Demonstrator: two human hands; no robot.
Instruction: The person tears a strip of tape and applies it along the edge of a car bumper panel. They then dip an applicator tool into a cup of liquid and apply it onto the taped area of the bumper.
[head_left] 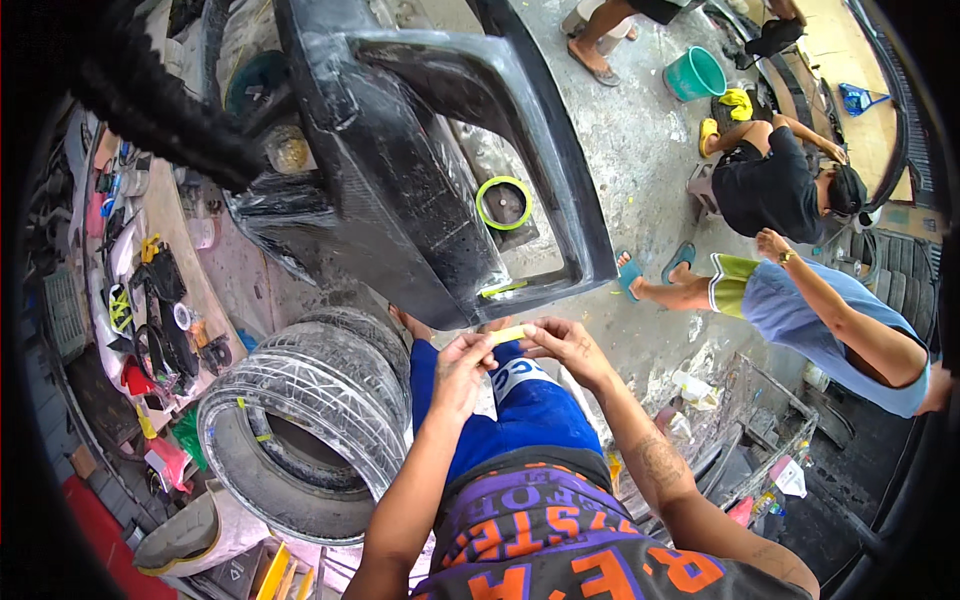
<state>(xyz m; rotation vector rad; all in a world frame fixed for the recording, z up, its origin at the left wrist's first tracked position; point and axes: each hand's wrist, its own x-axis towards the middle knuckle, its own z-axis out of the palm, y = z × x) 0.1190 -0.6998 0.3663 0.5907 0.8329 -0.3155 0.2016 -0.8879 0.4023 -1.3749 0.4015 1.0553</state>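
Grey floor (pixel 635 150) lies below fingers (pixel 549 338) pinching a yellow strip (pixel 509 335).

Grey, white-smeared floor (pixel 645 150), dusty tyres (pixel 300 378) on it at near left, teal bucket (pixel 695 75) at far right, bench (pixel 196 268) at left, jumbled black parts (pixel 164 282) on top.

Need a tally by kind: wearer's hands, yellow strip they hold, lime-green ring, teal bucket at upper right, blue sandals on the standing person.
Left hand and right hand: 2
Yellow strip: 1
Lime-green ring: 1
Teal bucket: 1
Blue sandals: 2
Total: 7
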